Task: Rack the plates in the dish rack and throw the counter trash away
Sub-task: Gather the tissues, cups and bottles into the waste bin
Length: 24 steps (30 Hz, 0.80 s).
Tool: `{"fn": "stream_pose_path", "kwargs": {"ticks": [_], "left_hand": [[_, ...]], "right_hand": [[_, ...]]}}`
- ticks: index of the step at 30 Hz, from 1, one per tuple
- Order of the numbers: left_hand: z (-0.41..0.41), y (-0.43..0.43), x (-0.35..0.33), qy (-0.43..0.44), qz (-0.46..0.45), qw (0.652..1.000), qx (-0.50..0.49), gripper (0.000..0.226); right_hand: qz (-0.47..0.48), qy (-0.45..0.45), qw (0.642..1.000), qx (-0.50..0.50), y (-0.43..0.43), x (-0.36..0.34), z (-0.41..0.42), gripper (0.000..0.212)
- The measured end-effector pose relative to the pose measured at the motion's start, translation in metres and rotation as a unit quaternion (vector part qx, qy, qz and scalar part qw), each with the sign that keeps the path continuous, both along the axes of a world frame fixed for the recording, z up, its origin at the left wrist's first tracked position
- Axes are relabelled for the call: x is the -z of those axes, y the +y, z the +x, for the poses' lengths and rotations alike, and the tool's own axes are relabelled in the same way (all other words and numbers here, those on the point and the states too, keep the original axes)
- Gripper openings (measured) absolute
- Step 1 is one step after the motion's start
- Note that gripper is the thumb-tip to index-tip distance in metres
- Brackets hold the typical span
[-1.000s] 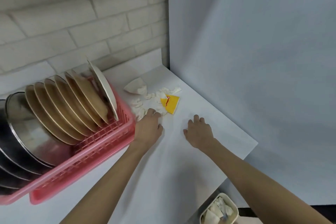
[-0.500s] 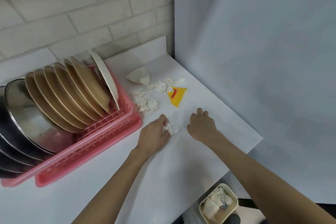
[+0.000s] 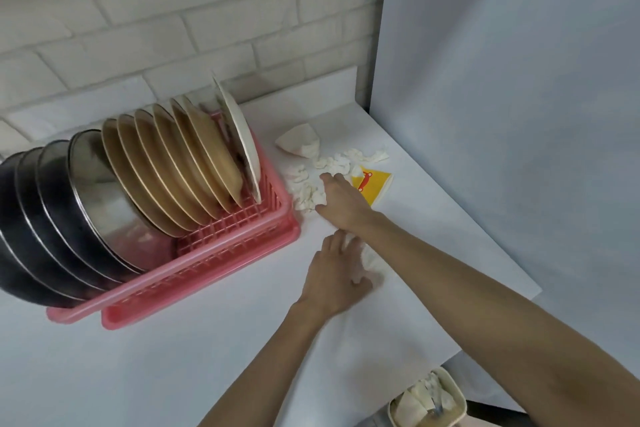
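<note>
Scraps (image 3: 306,196) sit toward far right corner of bench (image 3: 173,357), beside dish rack (image 3: 242,253) | left grip (image 3: 339,274) spread flat on wad (image 3: 374,262) | right grip (image 3: 343,201) on scraps, closure I cannot tell | risk, I judge: loose sweep could scatter bits under rack

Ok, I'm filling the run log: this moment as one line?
stage: clearing counter | plates: racked | right hand: on paper scraps beside rack | left hand: flat on counter | bin: below counter edge

A white counter (image 3: 173,357) carries a pink dish rack (image 3: 242,253) at left. Torn white paper scraps (image 3: 308,194), a yellow wrapper (image 3: 375,184) and a crumpled white paper piece (image 3: 299,144) lie near its far corner.
</note>
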<state>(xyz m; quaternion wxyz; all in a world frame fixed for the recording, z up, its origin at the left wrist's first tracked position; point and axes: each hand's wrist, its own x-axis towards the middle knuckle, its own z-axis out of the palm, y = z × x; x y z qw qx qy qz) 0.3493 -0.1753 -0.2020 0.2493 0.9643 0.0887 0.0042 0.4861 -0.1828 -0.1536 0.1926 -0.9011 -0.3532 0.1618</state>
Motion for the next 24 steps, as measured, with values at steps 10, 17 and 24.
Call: {"fn": "stream_pose_path", "kwargs": {"ticks": [10, 17, 24], "left_hand": [[0.022, -0.048, 0.016, -0.065, -0.036, 0.996, 0.058, 0.064], [0.028, -0.051, 0.035, -0.14, -0.05, 0.988, 0.025, 0.02], [0.029, -0.052, 0.037, -0.142, -0.076, 0.987, -0.003, 0.017]], "right_hand": [[-0.022, 0.006, 0.999, 0.039, 0.0, 0.029, 0.016, 0.037], [0.023, 0.04, 0.998, 0.051, -0.032, 0.025, 0.027, 0.015], [0.09, 0.101, 0.99, 0.041, -0.054, 0.009, 0.03, 0.004]]}}
